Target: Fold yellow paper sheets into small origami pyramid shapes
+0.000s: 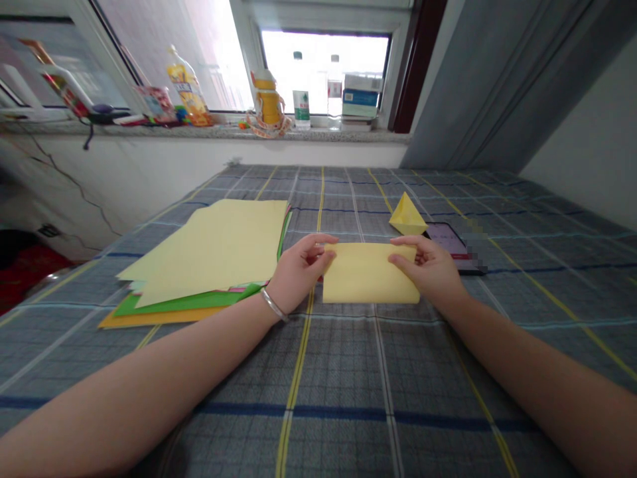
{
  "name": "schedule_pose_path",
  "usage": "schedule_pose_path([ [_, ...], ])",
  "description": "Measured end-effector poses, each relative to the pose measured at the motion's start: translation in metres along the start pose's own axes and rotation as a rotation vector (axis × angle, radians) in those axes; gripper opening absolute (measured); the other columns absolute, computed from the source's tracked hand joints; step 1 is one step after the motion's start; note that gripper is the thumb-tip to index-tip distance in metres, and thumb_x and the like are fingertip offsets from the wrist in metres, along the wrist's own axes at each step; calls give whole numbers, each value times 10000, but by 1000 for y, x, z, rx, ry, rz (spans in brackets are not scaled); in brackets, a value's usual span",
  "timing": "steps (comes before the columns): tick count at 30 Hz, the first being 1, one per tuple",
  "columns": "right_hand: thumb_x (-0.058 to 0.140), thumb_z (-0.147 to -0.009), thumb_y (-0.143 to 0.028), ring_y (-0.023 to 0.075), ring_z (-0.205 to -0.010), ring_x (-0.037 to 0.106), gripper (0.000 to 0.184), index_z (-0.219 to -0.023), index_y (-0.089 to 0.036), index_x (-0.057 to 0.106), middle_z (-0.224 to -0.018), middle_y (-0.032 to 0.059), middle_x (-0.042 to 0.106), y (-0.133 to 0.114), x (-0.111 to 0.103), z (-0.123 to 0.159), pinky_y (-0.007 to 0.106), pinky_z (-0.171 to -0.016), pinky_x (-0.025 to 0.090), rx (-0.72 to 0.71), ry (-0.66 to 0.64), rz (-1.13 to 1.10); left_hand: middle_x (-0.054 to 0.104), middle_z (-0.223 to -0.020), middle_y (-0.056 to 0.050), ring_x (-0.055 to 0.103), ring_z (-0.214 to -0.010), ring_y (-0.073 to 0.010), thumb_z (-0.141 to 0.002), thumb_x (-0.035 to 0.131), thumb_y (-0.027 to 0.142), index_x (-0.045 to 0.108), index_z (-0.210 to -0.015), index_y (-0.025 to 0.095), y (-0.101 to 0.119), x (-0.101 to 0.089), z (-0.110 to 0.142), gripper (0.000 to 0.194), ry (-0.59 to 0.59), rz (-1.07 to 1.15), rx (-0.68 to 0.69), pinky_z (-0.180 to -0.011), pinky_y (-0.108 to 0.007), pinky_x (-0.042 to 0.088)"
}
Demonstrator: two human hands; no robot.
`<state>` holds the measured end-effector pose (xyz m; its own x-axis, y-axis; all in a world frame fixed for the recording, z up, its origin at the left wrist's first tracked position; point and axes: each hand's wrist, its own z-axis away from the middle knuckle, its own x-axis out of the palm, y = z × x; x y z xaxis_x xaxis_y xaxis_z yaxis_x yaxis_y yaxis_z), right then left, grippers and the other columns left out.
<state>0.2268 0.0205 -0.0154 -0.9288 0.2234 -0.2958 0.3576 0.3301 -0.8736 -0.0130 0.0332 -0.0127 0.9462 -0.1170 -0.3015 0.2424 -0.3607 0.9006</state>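
A folded rectangle of pale yellow paper (371, 273) lies on the checked grey cloth in front of me. My left hand (300, 267) pinches its left edge, and my right hand (428, 269) holds its upper right corner. Left of the left hand lies a stack of paper sheets (213, 252), pale yellow on top with green and orange beneath. A small yellow folded paper piece (407, 216) stands beyond the right hand, beside a smartphone (448, 244) lying partly behind that hand.
The grey checked cloth (348, 358) covers the whole surface below my arms. Beyond its far edge, a windowsill (223, 131) holds bottles (301, 93), boxes (362, 96) and packets. A grey curtain (488, 79) hangs at the back right.
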Motion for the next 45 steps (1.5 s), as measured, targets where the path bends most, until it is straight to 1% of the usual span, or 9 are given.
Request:
schedule_pose_path([
  [4, 713, -691, -295, 128, -578, 570, 251, -926, -205, 710, -694, -1, 654, 3, 0, 0, 260, -524, 448, 27, -11, -7, 626, -673, 18, 522, -519, -81, -813, 612, 376, 624, -1066, 177, 1, 0, 0, 322, -3, 47, -37, -456, -165, 433],
  [8, 706, -696, -312, 135, -601, 593, 307, -983, -204, 710, -735, 14, 683, 4, 0, 0, 264, -534, 458, 54, 1, -57, 634, -667, 14, 548, -542, -95, -802, 619, 388, 626, -1075, 168, 1, 0, -1, 350, -1, 85, -63, -497, -186, 450],
  [13, 679, -722, -334, 137, -591, 568, 254, -930, -201, 738, -715, 16, 674, 6, -1, -1, 267, -516, 441, 34, -17, 63, 630, -646, 20, 548, -536, -93, -811, 614, 366, 627, -1098, 179, -1, 0, -1, 343, -2, 59, -40, -517, -190, 442],
  [20, 682, -708, -358, 142, -555, 556, 276, -935, -210, 736, -679, 14, 664, 15, 1, -4, 275, -500, 434, 90, -64, 75, 687, -731, -21, 566, -534, -102, -812, 596, 352, 689, -1044, 156, -6, -3, -7, 318, -5, -50, -96, -482, -200, 460],
  [23, 662, -721, -367, 152, -572, 571, 288, -954, -213, 734, -674, 14, 667, 21, 1, -8, 274, -500, 427, 114, -130, 117, 712, -762, -26, 574, -523, -105, -809, 589, 317, 722, -1001, 170, -11, -5, -13, 276, -6, -180, -116, -495, -213, 480],
  [26, 633, -742, -365, 154, -582, 565, 283, -959, -220, 745, -671, 10, 675, 24, 1, -13, 281, -523, 419, 117, -197, 254, 729, -765, -18, 619, -574, -136, -810, 592, 302, 746, -963, 202, -16, -8, -18, 239, -21, -350, -98, -570, -249, 513],
  [33, 624, -758, -321, 151, -583, 556, 242, -934, -232, 762, -672, -2, 682, 29, 2, -19, 289, -567, 415, 64, -264, 452, 737, -907, -31, 668, -835, -202, -819, 583, 253, 767, -917, 233, -22, -8, -24, 210, -115, -601, -45, -812, -320, 512],
  [39, 598, -788, -235, 188, -770, 627, 189, -887, -244, 759, -870, 28, 727, 32, 2, -24, 328, -710, 469, -130, -356, 572, 657, -813, -53, 615, -763, -191, -795, 562, 209, 769, -896, 200, -23, -6, -27, 230, -175, -747, 12, -807, -332, 499],
  [45, 594, -801, -185, 192, -844, 632, 174, -861, -225, 752, -892, 49, 695, 37, 2, -31, 331, -771, 481, -211, -416, 623, 602, -818, -42, 578, -756, -167, -768, 543, 143, 751, -914, 198, -25, -4, -29, 260, -219, -718, 88, -778, -303, 492],
])
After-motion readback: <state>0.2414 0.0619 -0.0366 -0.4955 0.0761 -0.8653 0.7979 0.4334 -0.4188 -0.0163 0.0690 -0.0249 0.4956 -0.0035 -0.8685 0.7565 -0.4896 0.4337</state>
